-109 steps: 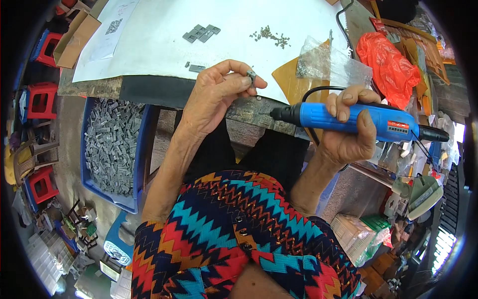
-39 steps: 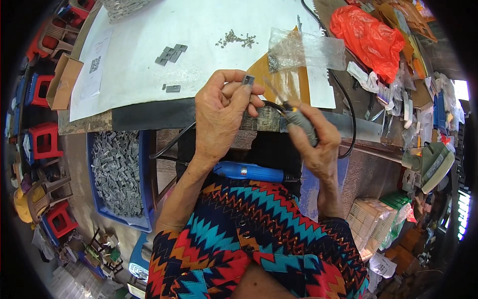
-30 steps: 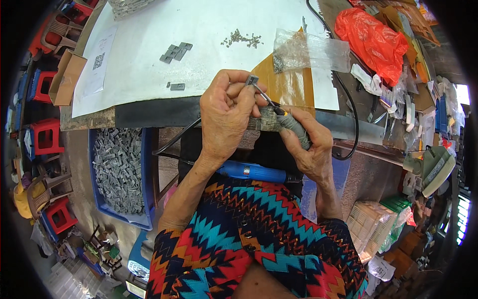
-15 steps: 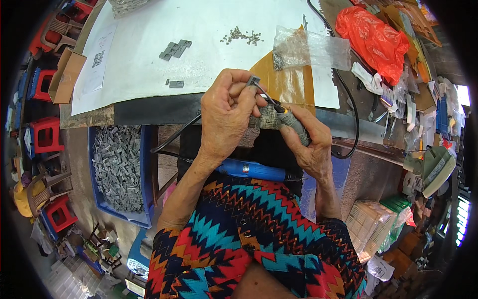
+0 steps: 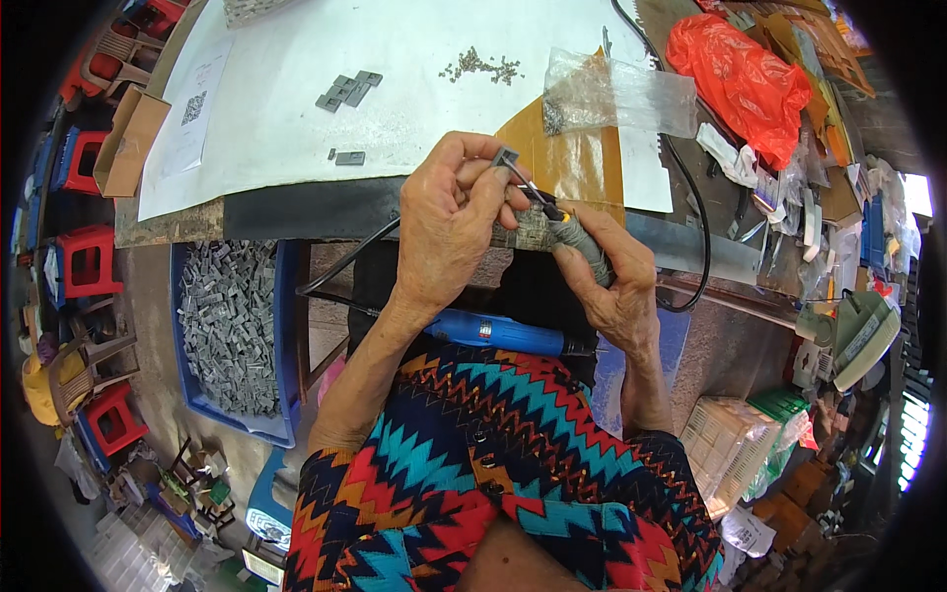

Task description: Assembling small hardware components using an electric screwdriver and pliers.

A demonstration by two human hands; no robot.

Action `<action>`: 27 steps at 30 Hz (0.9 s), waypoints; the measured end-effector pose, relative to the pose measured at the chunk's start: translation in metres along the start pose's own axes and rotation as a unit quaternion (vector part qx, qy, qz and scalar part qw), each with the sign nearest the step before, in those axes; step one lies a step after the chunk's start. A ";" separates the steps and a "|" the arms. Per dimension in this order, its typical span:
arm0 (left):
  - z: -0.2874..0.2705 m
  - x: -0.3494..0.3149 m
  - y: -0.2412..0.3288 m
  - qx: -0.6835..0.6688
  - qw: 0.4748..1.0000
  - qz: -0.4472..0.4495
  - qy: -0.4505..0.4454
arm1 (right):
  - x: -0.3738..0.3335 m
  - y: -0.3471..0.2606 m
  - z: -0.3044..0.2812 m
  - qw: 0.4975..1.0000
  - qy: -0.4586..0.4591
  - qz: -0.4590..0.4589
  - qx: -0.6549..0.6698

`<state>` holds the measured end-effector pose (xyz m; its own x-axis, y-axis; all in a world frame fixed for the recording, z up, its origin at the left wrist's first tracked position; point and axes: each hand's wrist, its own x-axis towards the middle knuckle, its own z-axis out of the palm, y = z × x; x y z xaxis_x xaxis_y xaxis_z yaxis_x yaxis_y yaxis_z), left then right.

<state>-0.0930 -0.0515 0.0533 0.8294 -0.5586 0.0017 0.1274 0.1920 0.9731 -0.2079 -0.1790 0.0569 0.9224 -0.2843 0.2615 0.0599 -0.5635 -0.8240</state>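
In the head view, the left hand (image 5: pixel 446 222) pinches a small grey rectangular piece (image 5: pixel 505 155) between thumb and fingers, above the near edge of the wooden worktop (image 5: pixel 168 227). The right hand (image 5: pixel 617 271) is closed around a hand tool with a grey wrapped handle (image 5: pixel 583 243), a yellow collar and a thin metal shaft; the shaft's tip meets the piece, though how deep it sits cannot be told.

Across the lap lies a blue cylindrical power tool (image 5: pixel 518 336) with a black cord, bearing a small red-and-white label (image 5: pixel 484 330) whose print is too small to read. On the white covering sheet (image 5: pixel 271 118), a white printed paper (image 5: pixel 187 143) shows a square black matrix code (image 5: pixel 194 108) and faint lines, also illegible. Flat grey blocks (image 5: pixel 349 91) lie grouped nearby, with tiny brownish metal bits (image 5: pixel 483 66) to their right. Below the worktop, at left, a blue plastic tray (image 5: pixel 290 365) holds many grey pieces (image 5: pixel 229 326).
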 end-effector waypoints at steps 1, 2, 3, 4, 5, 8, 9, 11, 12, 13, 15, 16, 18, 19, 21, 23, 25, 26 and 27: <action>0.000 0.000 0.000 0.002 1.000 0.002 0.000 | 0.000 0.000 0.000 1.000 0.002 0.002 -0.003; 0.001 0.000 0.000 0.001 1.000 0.002 0.000 | 0.000 0.000 -0.001 1.000 0.001 0.002 -0.004; 0.001 0.000 0.000 0.009 1.000 0.003 0.003 | -0.001 -0.001 -0.001 1.000 0.001 0.004 -0.004; 0.002 0.000 0.000 0.016 1.000 0.003 0.006 | -0.001 -0.001 -0.001 1.000 0.001 0.006 -0.004; 0.002 -0.001 0.000 0.016 1.000 0.003 0.007 | -0.001 0.000 -0.001 1.000 0.000 0.006 -0.004; 0.002 -0.002 0.000 0.051 0.999 0.000 -0.002 | -0.002 -0.003 -0.003 1.000 -0.001 0.002 -0.012; 0.002 -0.003 -0.001 0.061 0.998 0.003 0.002 | -0.004 -0.008 -0.003 0.999 -0.010 0.033 -0.004; 0.004 -0.005 -0.003 0.072 0.997 0.006 0.007 | -0.005 -0.011 -0.002 0.998 -0.018 0.064 0.003; 0.005 -0.005 -0.005 0.094 0.995 0.026 0.021 | -0.005 -0.012 -0.002 0.998 -0.016 0.058 -0.006; 0.006 -0.006 -0.006 0.116 0.992 0.046 0.035 | -0.006 -0.013 -0.001 0.998 -0.015 0.053 -0.015; 0.005 -0.007 -0.010 0.176 0.982 0.063 0.036 | -0.008 -0.012 0.000 0.999 -0.007 0.020 -0.040; 0.004 -0.008 -0.011 0.236 0.968 0.081 0.038 | -0.010 -0.011 0.001 0.998 0.000 -0.013 -0.066; 0.004 -0.008 -0.013 0.256 0.961 0.101 0.039 | -0.013 -0.013 0.003 0.992 0.011 -0.044 -0.119; 0.004 -0.008 -0.013 0.276 0.952 0.122 0.039 | -0.014 -0.014 0.004 0.982 0.022 -0.074 -0.171; 0.006 -0.008 -0.012 0.287 0.945 0.151 0.035 | -0.015 -0.017 0.003 0.977 0.012 -0.082 -0.195; 0.006 -0.009 -0.012 0.299 0.936 0.181 0.031 | -0.016 -0.016 0.004 0.972 0.003 -0.090 -0.218; 0.007 -0.010 -0.015 0.324 0.918 0.228 0.014 | -0.018 -0.009 0.008 0.973 0.004 -0.124 -0.195; 0.006 -0.010 -0.016 0.323 0.918 0.229 0.014 | -0.019 -0.009 0.009 0.973 0.005 -0.124 -0.195; 0.005 -0.011 -0.018 0.309 0.926 0.218 0.006 | -0.020 -0.011 0.011 0.972 0.010 -0.124 -0.199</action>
<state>-0.1066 -0.0529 0.0371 0.7354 -0.5262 0.4270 -0.5536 -0.1032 0.8264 -0.2227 -0.1586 0.0547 0.8907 -0.1146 0.4400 0.1233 -0.8705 -0.4764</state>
